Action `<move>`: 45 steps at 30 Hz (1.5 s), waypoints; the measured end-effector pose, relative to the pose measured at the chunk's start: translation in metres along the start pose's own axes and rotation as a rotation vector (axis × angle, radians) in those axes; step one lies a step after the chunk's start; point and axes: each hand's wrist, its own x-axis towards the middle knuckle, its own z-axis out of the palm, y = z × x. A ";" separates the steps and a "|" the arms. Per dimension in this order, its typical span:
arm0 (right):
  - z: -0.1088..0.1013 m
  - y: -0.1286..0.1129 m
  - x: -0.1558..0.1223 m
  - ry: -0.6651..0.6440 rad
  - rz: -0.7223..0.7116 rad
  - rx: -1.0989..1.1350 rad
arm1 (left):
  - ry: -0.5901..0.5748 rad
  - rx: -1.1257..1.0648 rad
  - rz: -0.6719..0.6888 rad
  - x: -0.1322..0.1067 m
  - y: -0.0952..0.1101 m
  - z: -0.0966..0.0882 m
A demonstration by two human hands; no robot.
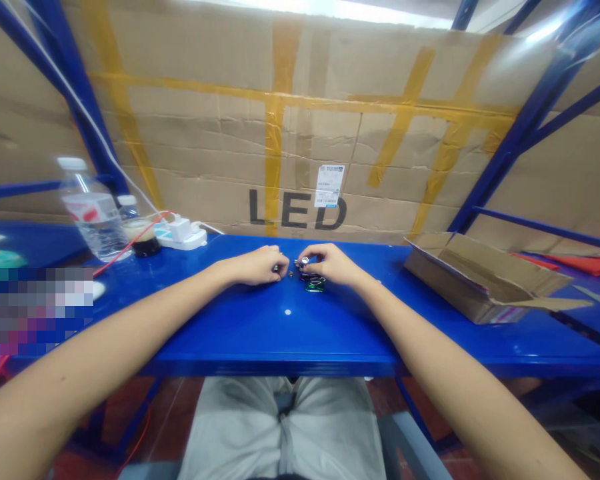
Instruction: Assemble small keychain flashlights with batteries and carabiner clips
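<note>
Both my hands rest on the blue table near its far edge. My left hand is curled, its fingertips pinched on a small metal piece. My right hand is closed too, pinching a small round silver part above a little pile of small parts, one of them green. A few tiny loose bits lie between the two hands. What the small parts are is too small to make out.
An open cardboard box lies at the right. At the left stand a clear water bottle, a dark cup and a white power strip with a red cable. A cardboard wall marked LED backs the table.
</note>
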 end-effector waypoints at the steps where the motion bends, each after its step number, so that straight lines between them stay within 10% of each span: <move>1: 0.000 0.000 0.000 -0.002 0.003 0.001 | 0.002 -0.030 -0.014 0.000 0.000 0.000; 23: 0.000 0.004 0.001 -0.014 0.023 0.023 | -0.096 -0.012 -0.037 -0.004 -0.003 -0.007; 33: -0.001 0.002 0.001 -0.012 0.018 0.025 | 0.387 0.050 0.081 0.001 0.025 -0.005; 45: 0.001 0.003 0.000 -0.028 -0.033 -0.031 | 0.431 0.077 0.162 0.002 0.027 0.007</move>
